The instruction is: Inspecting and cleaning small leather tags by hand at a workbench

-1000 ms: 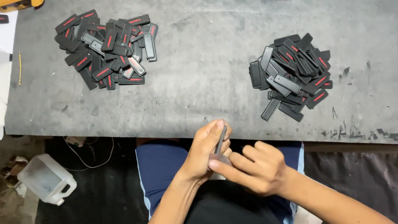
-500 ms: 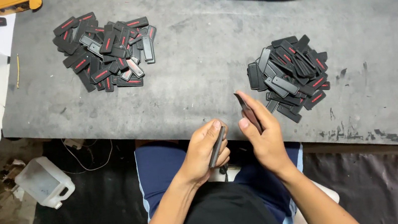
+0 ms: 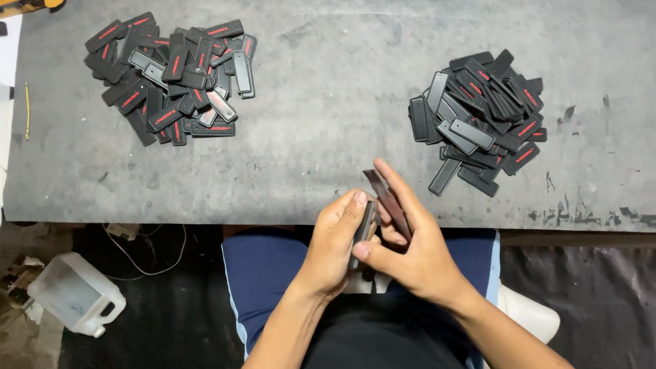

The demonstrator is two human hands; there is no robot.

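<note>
Hands meet at frame centre, below the worktop [image 3: 337, 125] edge: right hand [image 3: 416, 253] fingers pinch a dark strip [image 3: 388, 202] upright; left hand [image 3: 336, 246] grips another strip [image 3: 362, 226] just beside it.

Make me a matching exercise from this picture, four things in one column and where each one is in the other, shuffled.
Things:
1. heap of flat black plastic pieces with red marks
2. heap of flat black and grey plastic pieces
3. translucent white plastic jug
4. thin dark flat piece

Places:
A. on the floor, lower left
B. held in the right hand
C. table's far left
D. table's right side

Pairs: 1-C, 2-D, 3-A, 4-B
</note>
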